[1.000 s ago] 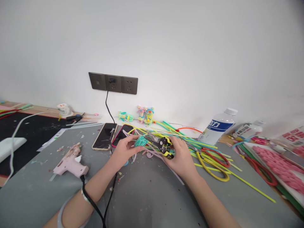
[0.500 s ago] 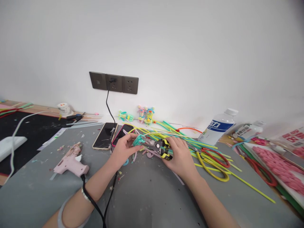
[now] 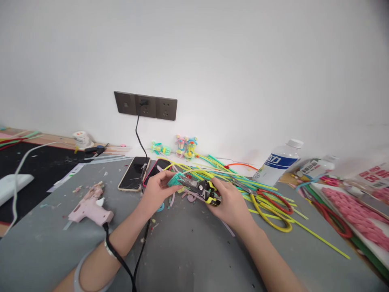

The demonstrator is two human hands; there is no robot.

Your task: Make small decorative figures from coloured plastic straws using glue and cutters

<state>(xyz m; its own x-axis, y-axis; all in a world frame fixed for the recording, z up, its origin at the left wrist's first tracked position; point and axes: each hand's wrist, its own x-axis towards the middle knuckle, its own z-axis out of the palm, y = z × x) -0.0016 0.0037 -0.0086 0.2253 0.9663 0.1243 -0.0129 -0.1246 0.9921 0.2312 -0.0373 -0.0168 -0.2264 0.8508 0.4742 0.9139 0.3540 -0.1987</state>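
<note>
Between the thumb and fingers of my left hand (image 3: 158, 190) is a small teal fuzzy piece (image 3: 175, 179), which looks like bent pipe cleaner. My right hand (image 3: 227, 199) is wrapped round the black and yellow handles of wire-stripping pliers (image 3: 201, 187). Their jaws point left and meet the teal piece at its right side; the exact contact is too small to make out. Behind my hands lies a loose bundle of yellow, green and teal pipe cleaners (image 3: 212, 172). Scissors (image 3: 270, 207) with red and yellow handles rest to the right of my right hand.
A pink glue gun (image 3: 91, 207) with a black cord lies at left. Two phones, one a gold-edged phone (image 3: 133, 174), lie behind my left hand. Small pipe-cleaner figures (image 3: 186, 147) stand by the wall. A bottle (image 3: 278, 162) and pink braided pieces (image 3: 355, 211) are at right.
The pliers' jaws have closed up somewhat, and the teal piece has turned and shifted slightly left in my left hand. Both hands stay in nearly the same place.
</note>
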